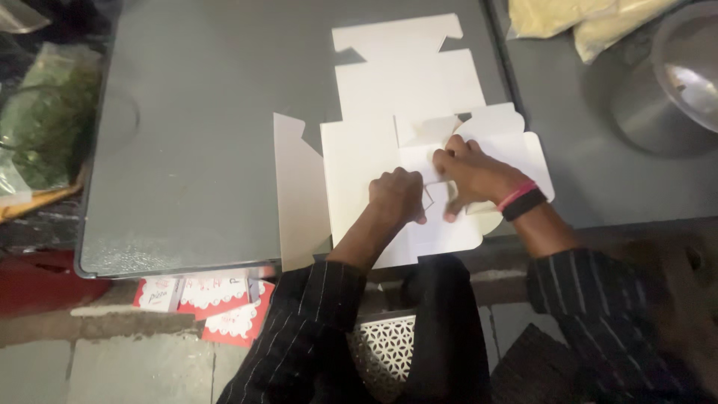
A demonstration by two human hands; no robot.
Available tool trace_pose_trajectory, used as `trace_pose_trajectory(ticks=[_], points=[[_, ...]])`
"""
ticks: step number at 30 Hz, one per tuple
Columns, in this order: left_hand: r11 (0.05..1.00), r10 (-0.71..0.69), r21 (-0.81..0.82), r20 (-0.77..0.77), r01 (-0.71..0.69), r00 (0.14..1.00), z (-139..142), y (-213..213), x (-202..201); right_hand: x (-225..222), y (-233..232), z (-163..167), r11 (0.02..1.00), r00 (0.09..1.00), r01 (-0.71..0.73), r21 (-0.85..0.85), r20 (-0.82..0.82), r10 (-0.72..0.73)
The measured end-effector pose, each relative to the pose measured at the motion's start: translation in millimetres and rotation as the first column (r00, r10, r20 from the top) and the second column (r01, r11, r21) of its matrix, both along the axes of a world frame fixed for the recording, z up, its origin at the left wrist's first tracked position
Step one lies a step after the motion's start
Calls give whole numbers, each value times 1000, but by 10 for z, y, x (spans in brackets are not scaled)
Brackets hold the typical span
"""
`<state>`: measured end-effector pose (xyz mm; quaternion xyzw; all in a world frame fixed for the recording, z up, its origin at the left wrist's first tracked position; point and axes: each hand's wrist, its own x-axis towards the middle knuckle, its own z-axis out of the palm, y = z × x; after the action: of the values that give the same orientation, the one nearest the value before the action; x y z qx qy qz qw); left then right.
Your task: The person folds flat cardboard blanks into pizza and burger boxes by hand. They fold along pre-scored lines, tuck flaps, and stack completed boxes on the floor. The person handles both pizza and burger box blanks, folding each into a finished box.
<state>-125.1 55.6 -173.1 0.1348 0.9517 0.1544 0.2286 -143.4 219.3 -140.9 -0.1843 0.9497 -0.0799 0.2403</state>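
The person is working on a flat white cardboard box blank, which is lying at the front edge of the grey table, close to its right front corner, with its near end hanging a little over the edge. The left hand is closed into a fist and is pressing down on the middle panel, probably to keep the card from sliding; it is gripping nothing. The right hand is resting flat just beside it, and its fingers are pinching or pushing a small folded flap; I cannot tell whether the flap is really gripped. The card is looking smooth and stiff, with notched tabs and cut corners. On the right wrist there are a pink and a black band. On the floor under the front edge, red and white printed boxes are lying. At the far right a metal pot is standing.
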Motion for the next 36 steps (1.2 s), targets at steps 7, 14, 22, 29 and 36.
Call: trace_pose_trajectory(ticks=[7,14,22,29,36], points=[[999,2,33,-10,-2,1000,-53,11,47,188,130,-154,998,994,-35,-60,-105,28],[971,-238,-40,-298,237,924,221,-784,196,324,243,-228,940,868,-326,-100,-425,256],[965,-207,-219,-313,142,927,467,-1797,721,367,344,45,943,396,-109,-314,-884,-249],[861,-493,-162,-33,482,870,15,-1027,1296,674,349,-499,635,749,482,-604,-91,-656],[881,-386,17,-551,472,740,-349,-616,807,348,423,-539,687,832,479,-547,33,-554]])
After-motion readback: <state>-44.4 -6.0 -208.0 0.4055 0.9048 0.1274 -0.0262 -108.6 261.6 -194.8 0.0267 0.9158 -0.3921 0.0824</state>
